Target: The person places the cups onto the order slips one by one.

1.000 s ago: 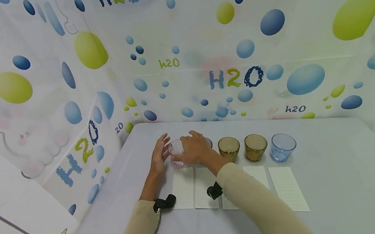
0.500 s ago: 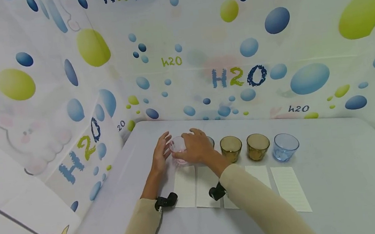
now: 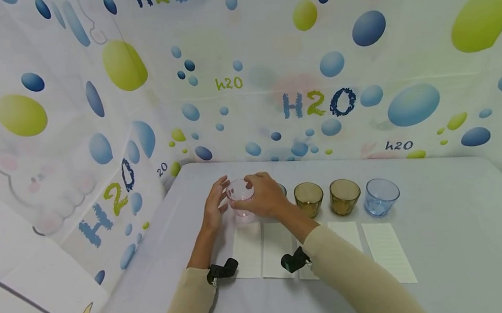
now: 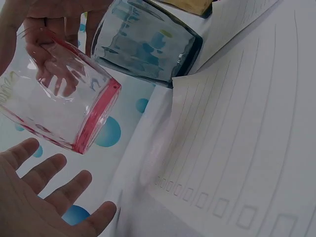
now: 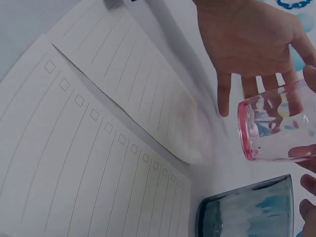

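A clear glass tumbler with a pink base (image 3: pixel 241 193) is held by my right hand (image 3: pixel 266 195), the thumb and fingers around its side near the rim. Its base appears raised slightly off the table. My left hand (image 3: pixel 214 203) stands on the glass's left side; in the left wrist view its fingers (image 4: pixel 69 187) are spread and apart from the glass. A grey-blue glass (image 4: pixel 145 42) stands just right of the pink one, mostly hidden behind my right hand in the head view.
Two amber glasses (image 3: pixel 309 200) and a light blue glass (image 3: pixel 381 197) continue the row to the right. Several lined paper sheets (image 3: pixel 248 251) lie in front of the glasses on the white table (image 3: pixel 461 236). A printed curtain (image 3: pixel 267 47) rises behind.
The pink glass has risen slightly in my right hand, and that hand has shifted a little to the right around it. My left hand keeps nearly the same place beside the glass.
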